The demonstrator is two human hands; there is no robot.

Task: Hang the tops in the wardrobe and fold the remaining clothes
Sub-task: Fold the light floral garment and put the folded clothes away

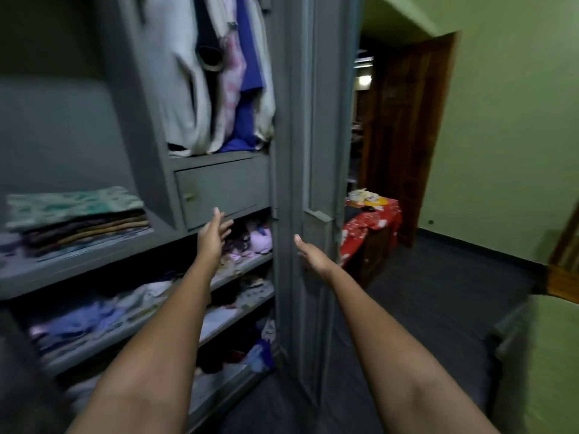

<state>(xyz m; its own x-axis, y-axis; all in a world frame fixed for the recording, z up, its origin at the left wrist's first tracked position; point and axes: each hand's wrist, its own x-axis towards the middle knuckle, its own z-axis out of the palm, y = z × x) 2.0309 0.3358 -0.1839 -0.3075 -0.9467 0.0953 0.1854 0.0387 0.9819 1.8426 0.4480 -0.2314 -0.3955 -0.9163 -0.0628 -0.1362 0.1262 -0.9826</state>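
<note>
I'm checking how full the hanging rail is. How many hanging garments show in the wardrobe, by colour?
White or cream: 3, one at the left, one in the middle, one at the right edge
Dark: 1
Pink and white patterned: 1
Blue: 1
Total: 6, as far as the blur allows; more may be hidden behind.

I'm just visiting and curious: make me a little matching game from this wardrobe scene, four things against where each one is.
Things:
1. hanging tops
2. folded stack
3. left hand
4. red cloth

Places:
A. beside the wooden door
B. below the small drawer
C. top compartment of the wardrobe
D. shelf at far left

Pairs: 1-C, 2-D, 3-B, 4-A
</note>
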